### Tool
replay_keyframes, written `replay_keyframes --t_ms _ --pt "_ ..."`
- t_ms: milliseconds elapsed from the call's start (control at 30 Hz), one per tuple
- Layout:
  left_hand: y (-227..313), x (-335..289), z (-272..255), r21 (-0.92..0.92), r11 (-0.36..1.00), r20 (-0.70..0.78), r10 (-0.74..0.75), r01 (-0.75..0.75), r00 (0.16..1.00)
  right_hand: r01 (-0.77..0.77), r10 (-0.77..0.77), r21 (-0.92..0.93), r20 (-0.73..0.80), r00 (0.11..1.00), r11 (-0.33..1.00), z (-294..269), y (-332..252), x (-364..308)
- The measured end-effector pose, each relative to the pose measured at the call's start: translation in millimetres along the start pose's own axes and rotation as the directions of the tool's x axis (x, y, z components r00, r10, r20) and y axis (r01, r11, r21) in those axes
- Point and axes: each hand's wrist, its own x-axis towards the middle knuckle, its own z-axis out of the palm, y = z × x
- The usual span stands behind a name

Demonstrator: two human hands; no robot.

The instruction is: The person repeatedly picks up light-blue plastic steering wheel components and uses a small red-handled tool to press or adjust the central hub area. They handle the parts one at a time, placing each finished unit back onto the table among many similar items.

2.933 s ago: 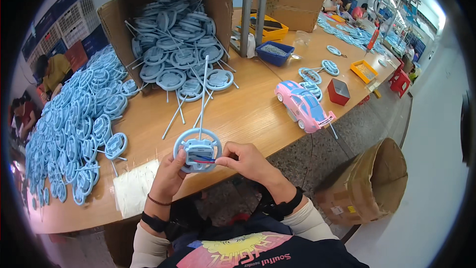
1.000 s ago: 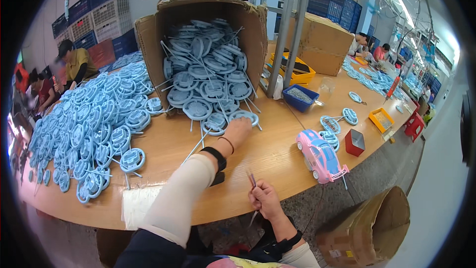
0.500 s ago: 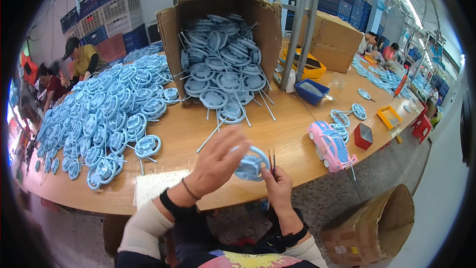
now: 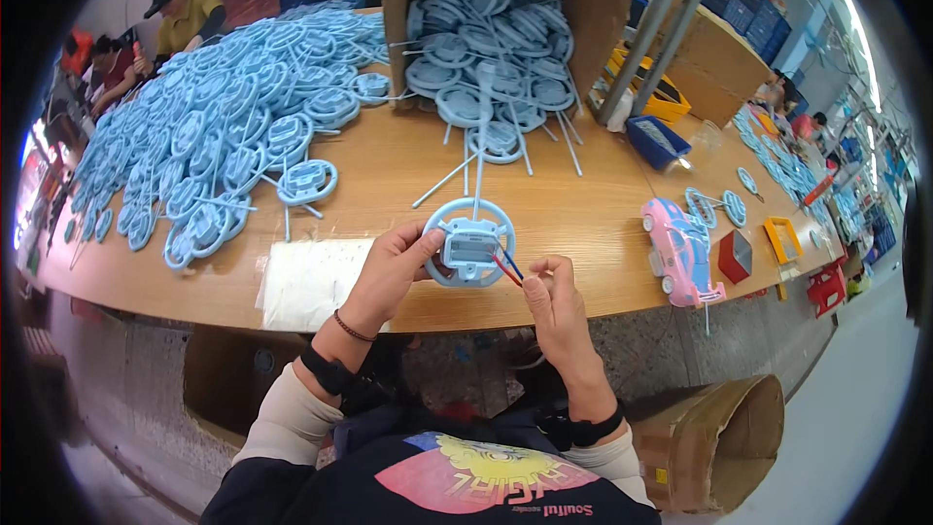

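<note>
A light blue toy steering wheel [image 4: 455,272] stands upright over the table's near edge, its long thin rod pointing away. My left hand [image 4: 394,262] is closed on the left side of its rim, thumb in front. The hub has an open rectangular recess [image 4: 470,248]. From there thin red and dark blue strands [image 4: 508,270], wires by their look, slant down to my right hand [image 4: 556,306]. That hand pinches their ends between thumb and fingers, just right of the rim. Whether anything else is in my right palm is hidden.
Many blue wheels [image 4: 243,117] are heaped left; more fill a cardboard box [image 4: 607,0] ahead. A whitish sheet [image 4: 311,282] lies near left. Right are a pink toy car [image 4: 673,251], a red box [image 4: 736,257], a yellow tray [image 4: 782,238] and a blue bin [image 4: 658,143]. Co-workers sit beyond.
The view has tilted down. The wheel now has its hub facing up and my left hand on its rim. My right hand has left the rim and is at the strands.
</note>
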Motion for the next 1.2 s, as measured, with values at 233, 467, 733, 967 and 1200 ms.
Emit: replay_keyframes --t_ms 233,467,733,967,1200 --pt "5.9 -6.9 -8.2 0.036 0.999 -0.004 0.022 -0.022 1.000 0.069 -0.019 -0.243 0.202 0.979 0.968 -0.4 -11.1 12.8" --pt "7.8 -6.5 1.4 -0.015 1.000 0.047 -0.024 0.025 0.999 0.056 -0.015 -0.187 0.217 0.976 0.981 -4.3 -13.2 17.1" --pt "-1.5 -15.7 10.3 -0.141 0.987 0.154 -0.060 0.082 0.986 0.032 -0.016 -0.066 0.234 0.972 0.997 -16.3 -4.0 12.7" --pt "-13.8 -17.7 19.7 -0.277 0.949 0.194 -0.096 0.148 0.976 0.024 -0.022 -0.006 0.235 0.972 1.000 -9.5 5.4 9.5" --pt "5.3 -5.0 -50.6 -0.047 0.998 -0.032 -0.031 0.030 0.999 0.022 -0.034 0.064 0.196 0.980 0.998 13.8 18.6 8.3"
